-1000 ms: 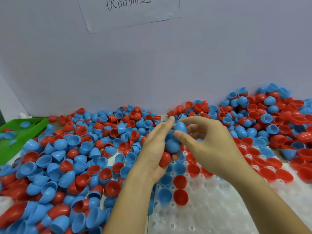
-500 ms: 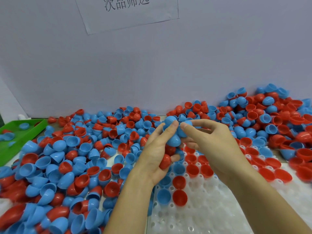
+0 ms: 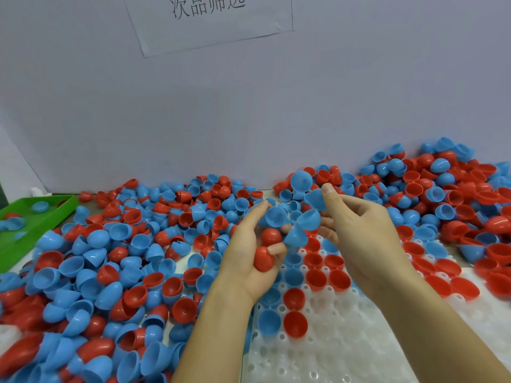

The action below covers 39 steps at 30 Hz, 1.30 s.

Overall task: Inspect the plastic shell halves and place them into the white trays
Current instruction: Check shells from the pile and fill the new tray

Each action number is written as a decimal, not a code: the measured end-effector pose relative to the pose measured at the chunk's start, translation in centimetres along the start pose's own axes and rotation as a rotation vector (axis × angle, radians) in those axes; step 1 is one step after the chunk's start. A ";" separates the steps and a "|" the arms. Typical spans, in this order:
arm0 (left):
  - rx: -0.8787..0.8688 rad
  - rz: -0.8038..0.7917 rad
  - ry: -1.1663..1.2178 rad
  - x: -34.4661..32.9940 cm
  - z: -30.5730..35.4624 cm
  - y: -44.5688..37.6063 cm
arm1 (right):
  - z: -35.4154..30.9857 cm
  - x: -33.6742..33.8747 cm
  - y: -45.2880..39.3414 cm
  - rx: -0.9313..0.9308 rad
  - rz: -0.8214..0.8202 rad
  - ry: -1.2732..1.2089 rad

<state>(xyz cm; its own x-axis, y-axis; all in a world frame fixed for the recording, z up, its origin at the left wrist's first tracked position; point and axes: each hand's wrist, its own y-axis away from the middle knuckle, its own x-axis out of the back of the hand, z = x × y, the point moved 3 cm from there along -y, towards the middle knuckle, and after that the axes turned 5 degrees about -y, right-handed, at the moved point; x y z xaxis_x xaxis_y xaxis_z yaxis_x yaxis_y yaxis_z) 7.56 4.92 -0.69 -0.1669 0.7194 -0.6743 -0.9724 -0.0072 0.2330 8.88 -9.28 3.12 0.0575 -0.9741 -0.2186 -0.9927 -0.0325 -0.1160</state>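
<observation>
My left hand (image 3: 246,252) cups a clutch of shell halves: two red ones (image 3: 264,258) against the palm and a blue one (image 3: 275,217) near the fingertips. My right hand (image 3: 356,233) pinches a blue shell half (image 3: 315,199) between thumb and forefinger, just right of the left hand. More blue halves (image 3: 297,236) sit between the two hands. Both hands hover over the far left corner of the white tray (image 3: 345,341), whose sockets hold several red and blue halves (image 3: 294,323).
A big loose heap of red and blue halves (image 3: 124,258) covers the table to the left and back, and another heap (image 3: 442,194) rises at the right. A green tray (image 3: 30,222) with a few halves stands far left. A grey wall closes the back.
My hands have drawn slightly apart. The right hand has lifted a blue half up and to the right, away from the cluster in the left hand.
</observation>
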 end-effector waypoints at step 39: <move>-0.167 0.194 -0.107 -1.9 -0.7 0.2 | 1.4 -1.7 0.8 0.130 -0.017 0.398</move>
<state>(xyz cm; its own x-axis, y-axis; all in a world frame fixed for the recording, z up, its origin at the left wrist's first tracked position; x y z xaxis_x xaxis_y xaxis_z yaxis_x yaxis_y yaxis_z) 7.61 3.12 0.13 -0.3434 0.7625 -0.5484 -0.9387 -0.2602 0.2261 8.11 -7.36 2.07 0.0030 -0.9849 0.1729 -0.9688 -0.0457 -0.2434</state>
